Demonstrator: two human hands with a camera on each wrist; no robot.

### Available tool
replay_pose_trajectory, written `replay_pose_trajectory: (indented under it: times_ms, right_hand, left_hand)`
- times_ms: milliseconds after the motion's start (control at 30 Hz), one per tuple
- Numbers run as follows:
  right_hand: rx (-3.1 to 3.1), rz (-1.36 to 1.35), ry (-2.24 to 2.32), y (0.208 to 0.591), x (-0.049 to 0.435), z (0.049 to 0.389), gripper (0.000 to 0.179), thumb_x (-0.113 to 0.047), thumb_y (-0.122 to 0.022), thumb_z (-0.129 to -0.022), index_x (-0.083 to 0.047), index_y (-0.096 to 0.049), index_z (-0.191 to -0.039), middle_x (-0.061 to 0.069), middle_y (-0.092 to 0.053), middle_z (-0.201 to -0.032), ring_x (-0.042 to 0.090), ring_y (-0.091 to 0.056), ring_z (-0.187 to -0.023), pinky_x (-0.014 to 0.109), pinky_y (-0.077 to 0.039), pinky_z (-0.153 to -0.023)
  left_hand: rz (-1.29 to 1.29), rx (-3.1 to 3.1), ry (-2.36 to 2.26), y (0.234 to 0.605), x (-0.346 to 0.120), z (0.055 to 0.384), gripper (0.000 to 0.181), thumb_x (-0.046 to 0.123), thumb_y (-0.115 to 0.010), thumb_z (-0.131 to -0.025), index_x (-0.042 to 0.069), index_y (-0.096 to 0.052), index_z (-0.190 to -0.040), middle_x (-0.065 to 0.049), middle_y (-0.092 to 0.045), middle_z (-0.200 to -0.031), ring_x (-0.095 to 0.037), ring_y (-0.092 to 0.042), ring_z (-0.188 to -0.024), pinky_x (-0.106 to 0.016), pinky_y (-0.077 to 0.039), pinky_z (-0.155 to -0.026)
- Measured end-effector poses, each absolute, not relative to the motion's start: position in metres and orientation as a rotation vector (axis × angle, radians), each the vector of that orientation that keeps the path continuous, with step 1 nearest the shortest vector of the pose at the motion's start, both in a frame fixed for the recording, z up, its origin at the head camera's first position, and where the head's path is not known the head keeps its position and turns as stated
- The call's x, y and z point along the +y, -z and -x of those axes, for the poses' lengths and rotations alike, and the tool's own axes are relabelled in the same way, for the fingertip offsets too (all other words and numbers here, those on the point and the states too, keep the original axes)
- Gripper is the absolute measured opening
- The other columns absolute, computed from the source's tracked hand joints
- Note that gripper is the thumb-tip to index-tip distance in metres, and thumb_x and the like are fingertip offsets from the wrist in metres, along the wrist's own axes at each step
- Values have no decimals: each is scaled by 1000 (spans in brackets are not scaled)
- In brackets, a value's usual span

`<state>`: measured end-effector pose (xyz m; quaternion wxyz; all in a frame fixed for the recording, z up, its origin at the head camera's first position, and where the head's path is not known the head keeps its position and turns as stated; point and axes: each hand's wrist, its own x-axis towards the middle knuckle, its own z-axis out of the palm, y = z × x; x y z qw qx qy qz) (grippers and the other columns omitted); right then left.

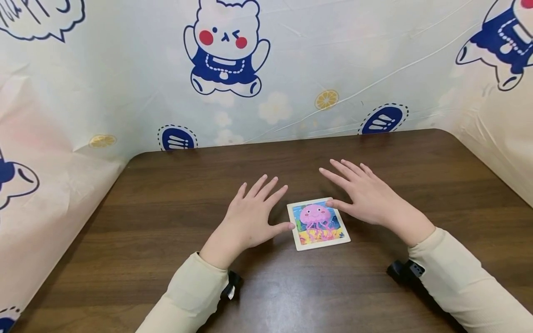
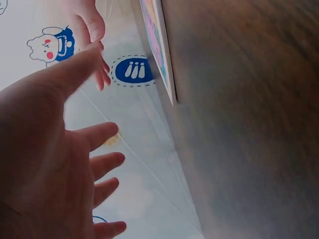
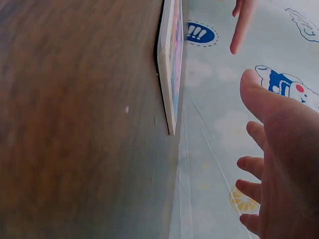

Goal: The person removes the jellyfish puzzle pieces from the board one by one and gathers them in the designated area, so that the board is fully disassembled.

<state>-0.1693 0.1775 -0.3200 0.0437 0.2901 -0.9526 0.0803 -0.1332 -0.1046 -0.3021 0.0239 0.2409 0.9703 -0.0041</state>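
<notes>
A square picture board (image 1: 318,224) with a pale border and a pink jellyfish on it lies flat on the brown table. My left hand (image 1: 255,216) hovers to its left, fingers spread, the thumb tip over the board's left edge. To the upper right, my right hand (image 1: 368,196) is also spread, its thumb over the top right corner. From the left wrist view, the board (image 2: 158,45) shows edge-on, apart from the left hand (image 2: 50,134). A gap also separates the board (image 3: 172,69) and the right hand (image 3: 284,159) in the right wrist view. Both hands hold nothing.
The wooden table (image 1: 175,203) has rounded far corners. A pale printed cloth (image 1: 291,60) with cartoon bears hangs behind it and along both sides. Black wrist straps (image 1: 233,284) sit at the cuffs of the light sleeves.
</notes>
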Motion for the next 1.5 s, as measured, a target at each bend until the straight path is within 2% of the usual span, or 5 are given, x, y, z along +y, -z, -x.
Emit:
replay_pose_trajectory:
  times_ms: [333, 767, 1100, 1333, 1500]
  right_hand:
    - [-3052, -896, -305, 319, 176, 165, 80, -56, -63, -91, -21, -33, -156, 16, -33, -157, 38, -30, -143, 64, -20, -113]
    - [-3163, -969, -492, 318, 175, 160, 82, -47, -78, -83, -15, -44, -150, 20, -40, -152, 45, -38, -137, 65, -32, -106]
    - [-3185, -1006, -472, 318, 173, 158, 71, -44, -81, -80, -10, -58, -138, 16, -53, -135, 37, -53, -121, 57, -44, -100]
    - [-3200, -970, -479, 318, 170, 157, 71, -47, -83, -78, -7, -60, -132, 11, -56, -122, 30, -55, -110, 51, -47, -97]
    - [-3193, -998, -480, 319, 166, 156, 68, -46, -84, -76, -7, -61, -127, 7, -58, -116, 25, -55, -105, 48, -49, -94]
  left_hand:
    - [-711, 2940, 34, 306, -101, 130, 89, 74, -51, -88, 24, -28, -158, 0, -22, -163, -22, -9, -151, -55, -16, -118]
    - [-689, 2838, 16, 312, -93, 127, 86, 71, -53, -88, 25, -32, -157, 1, -23, -163, -21, -12, -151, -54, -17, -118]
    - [-706, 2688, -116, 314, -92, 128, 78, 61, -62, -90, 24, -37, -155, 4, -28, -161, -20, -19, -149, -50, -19, -118]
    - [-692, 2734, -88, 317, -93, 129, 73, 55, -61, -93, 20, -39, -154, 2, -34, -158, -22, -26, -147, -48, -23, -117]
    - [-712, 2734, -96, 318, -94, 129, 77, 54, -62, -93, 17, -36, -155, -1, -34, -158, -24, -27, -146, -48, -24, -117]
